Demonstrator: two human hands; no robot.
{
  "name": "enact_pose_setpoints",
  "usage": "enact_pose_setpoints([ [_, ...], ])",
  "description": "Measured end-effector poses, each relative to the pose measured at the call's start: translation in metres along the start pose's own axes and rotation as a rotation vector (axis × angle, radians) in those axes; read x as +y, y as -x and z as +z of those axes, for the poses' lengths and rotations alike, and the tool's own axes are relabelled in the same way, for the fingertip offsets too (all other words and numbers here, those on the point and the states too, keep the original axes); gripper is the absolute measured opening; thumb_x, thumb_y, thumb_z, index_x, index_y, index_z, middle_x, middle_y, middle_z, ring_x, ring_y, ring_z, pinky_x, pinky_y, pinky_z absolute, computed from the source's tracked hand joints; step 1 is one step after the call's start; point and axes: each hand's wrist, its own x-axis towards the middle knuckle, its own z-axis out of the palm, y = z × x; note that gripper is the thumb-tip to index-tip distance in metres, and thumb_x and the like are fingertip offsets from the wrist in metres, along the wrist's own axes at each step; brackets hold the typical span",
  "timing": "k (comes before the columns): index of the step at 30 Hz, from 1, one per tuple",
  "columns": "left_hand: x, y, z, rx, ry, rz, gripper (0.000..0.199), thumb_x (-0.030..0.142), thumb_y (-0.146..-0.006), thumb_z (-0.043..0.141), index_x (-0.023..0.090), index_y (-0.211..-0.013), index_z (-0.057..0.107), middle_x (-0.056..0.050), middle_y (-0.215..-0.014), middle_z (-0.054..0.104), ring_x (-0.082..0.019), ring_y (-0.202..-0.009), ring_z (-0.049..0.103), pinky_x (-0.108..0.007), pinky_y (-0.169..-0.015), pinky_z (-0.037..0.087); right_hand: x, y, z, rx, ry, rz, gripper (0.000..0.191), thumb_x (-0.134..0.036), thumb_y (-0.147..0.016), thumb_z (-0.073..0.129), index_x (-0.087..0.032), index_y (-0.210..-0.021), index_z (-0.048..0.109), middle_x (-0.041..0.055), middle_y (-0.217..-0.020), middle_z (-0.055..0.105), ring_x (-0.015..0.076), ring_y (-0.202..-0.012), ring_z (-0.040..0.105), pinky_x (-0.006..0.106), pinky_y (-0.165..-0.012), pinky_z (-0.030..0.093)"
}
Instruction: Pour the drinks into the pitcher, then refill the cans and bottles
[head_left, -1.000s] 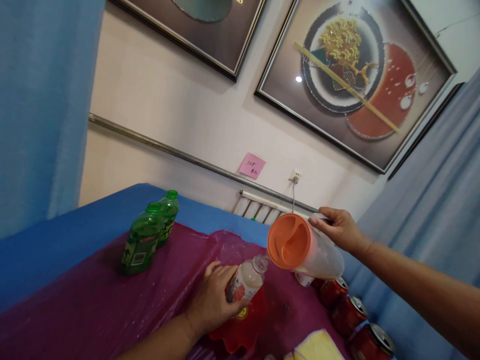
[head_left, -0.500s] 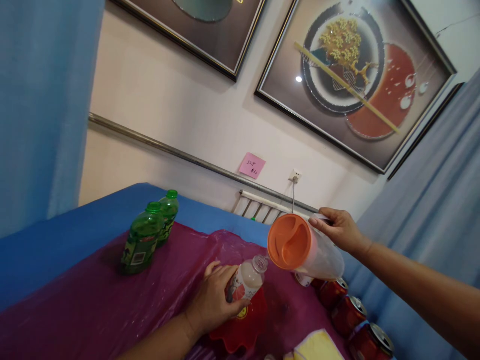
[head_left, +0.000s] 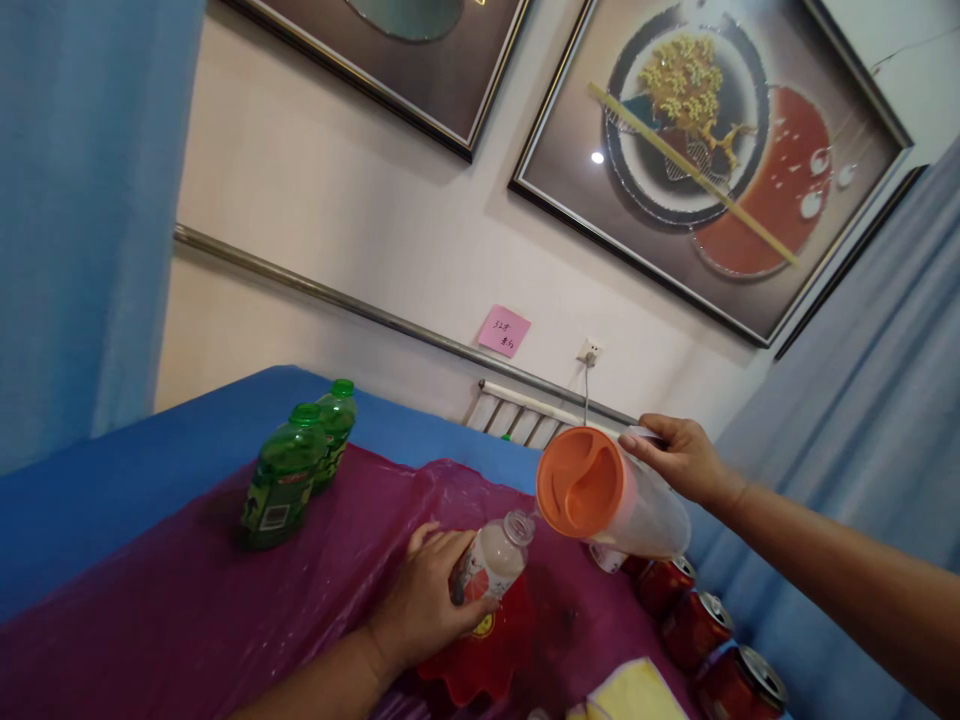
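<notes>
My left hand (head_left: pixel 431 595) is wrapped round a small clear bottle (head_left: pixel 499 560) with a printed label and an uncapped mouth. The bottle leans slightly right above a red scalloped tray (head_left: pixel 480 670) on the table. Up at the right, my right hand (head_left: pixel 686 460) grips the handle of a translucent pitcher (head_left: pixel 649 515) with an orange lid (head_left: pixel 580 482). Tipped over on its side, the pitcher has its lid turned toward the bottle, and the lid's edge is close to the bottle's mouth. I cannot make out a clear stream between them.
Two green bottles (head_left: pixel 285 480) stand at the left on the purple plastic cover (head_left: pixel 172 590). Several red cans (head_left: pixel 697 625) line the right edge, near a folded yellow cloth (head_left: pixel 637 692). A white-and-red cup or can (head_left: pixel 606 558) is partly hidden beneath the pitcher. Blue curtains (head_left: pixel 90 220) hang at both sides.
Almost nothing differs. Both hands keep their holds on the bottle and the tipped pitcher, and the view has shifted very slightly.
</notes>
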Motion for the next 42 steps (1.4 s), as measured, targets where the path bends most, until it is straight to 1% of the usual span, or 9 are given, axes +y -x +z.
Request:
enact_pose_setpoints([
  [4, -0.0001, 0.0002, -0.0007, 0.003, 0.001, -0.010, 0.057, 0.040, -0.068, 0.081, 0.023, -0.119, 0.063, -0.006, -0.116, 0.074, -0.031, -0.110, 0.065, -0.059, -0.114, 0.027, -0.0006, 0.0006, -0.0001, 0.009, 0.006, -0.009, 0.059, -0.070, -0.081, 0.062, -0.023, -0.057, 0.035, -0.0063, -0.056, 0.026, 0.0102, -0.053, 0.027, 0.025, -0.047, 0.022],
  [9, 0.0002, 0.0002, -0.0009, 0.013, -0.001, -0.003, 0.058, 0.041, -0.067, 0.081, 0.023, -0.120, 0.063, -0.006, -0.117, 0.074, -0.031, -0.109, 0.066, -0.060, -0.114, 0.028, 0.0005, 0.0006, -0.0007, -0.021, -0.010, 0.006, 0.058, -0.068, -0.082, 0.063, -0.024, -0.057, 0.036, -0.0062, -0.056, 0.026, 0.0102, -0.053, 0.028, 0.025, -0.046, 0.021],
  [16, -0.0021, -0.0003, 0.0016, 0.064, -0.010, 0.037, 0.054, 0.046, -0.068, 0.079, 0.025, -0.115, 0.065, -0.006, -0.112, 0.076, -0.030, -0.104, 0.068, -0.056, -0.111, 0.034, -0.0005, 0.0003, -0.0012, -0.011, -0.012, 0.004, 0.058, -0.067, -0.082, 0.063, -0.024, -0.057, 0.035, -0.0063, -0.056, 0.026, 0.0101, -0.053, 0.027, 0.025, -0.047, 0.021],
  [21, -0.0037, 0.0001, 0.0025, 0.050, -0.011, 0.023, 0.056, 0.045, -0.068, 0.080, 0.025, -0.118, 0.064, -0.006, -0.116, 0.075, -0.032, -0.108, 0.068, -0.058, -0.114, 0.030, -0.0013, 0.0000, -0.0011, -0.008, -0.012, 0.002, 0.057, -0.066, -0.081, 0.064, -0.024, -0.057, 0.035, -0.0064, -0.055, 0.026, 0.0100, -0.052, 0.027, 0.025, -0.046, 0.021],
  [27, -0.0034, 0.0010, 0.0023, 0.078, -0.008, 0.045, 0.056, 0.045, -0.067, 0.080, 0.026, -0.118, 0.064, -0.006, -0.114, 0.076, -0.030, -0.105, 0.068, -0.057, -0.111, 0.033, -0.0005, 0.0006, 0.0002, 0.000, 0.001, -0.007, 0.059, -0.069, -0.081, 0.063, -0.024, -0.057, 0.034, -0.0064, -0.056, 0.025, 0.0101, -0.053, 0.027, 0.025, -0.047, 0.022],
  [35, -0.0013, 0.0004, 0.0009, 0.027, 0.009, 0.003, 0.056, 0.039, -0.066, 0.081, 0.025, -0.118, 0.063, -0.005, -0.115, 0.075, -0.031, -0.108, 0.066, -0.060, -0.113, 0.028, 0.0034, 0.0011, 0.0015, -0.022, 0.003, 0.011, 0.058, -0.070, -0.082, 0.062, -0.023, -0.058, 0.036, -0.0059, -0.057, 0.028, 0.0104, -0.054, 0.028, 0.025, -0.047, 0.022],
  [39, 0.0018, 0.0002, -0.0007, 0.021, 0.004, -0.002, 0.052, 0.039, -0.067, 0.081, 0.025, -0.114, 0.064, -0.005, -0.111, 0.075, -0.031, -0.105, 0.066, -0.058, -0.112, 0.029, 0.0014, 0.0010, 0.0015, -0.023, 0.021, 0.008, 0.059, -0.070, -0.081, 0.061, -0.023, -0.057, 0.035, -0.0058, -0.057, 0.027, 0.0103, -0.053, 0.028, 0.025, -0.047, 0.021],
  [42, 0.0025, 0.0005, -0.0009, 0.030, 0.009, 0.000, 0.053, 0.040, -0.067, 0.081, 0.025, -0.115, 0.064, -0.006, -0.112, 0.075, -0.031, -0.106, 0.066, -0.058, -0.112, 0.029, -0.0002, 0.0013, 0.0016, -0.028, 0.034, 0.000, 0.059, -0.071, -0.082, 0.060, -0.023, -0.057, 0.035, -0.0058, -0.057, 0.027, 0.0102, -0.053, 0.027, 0.025, -0.048, 0.021],
])
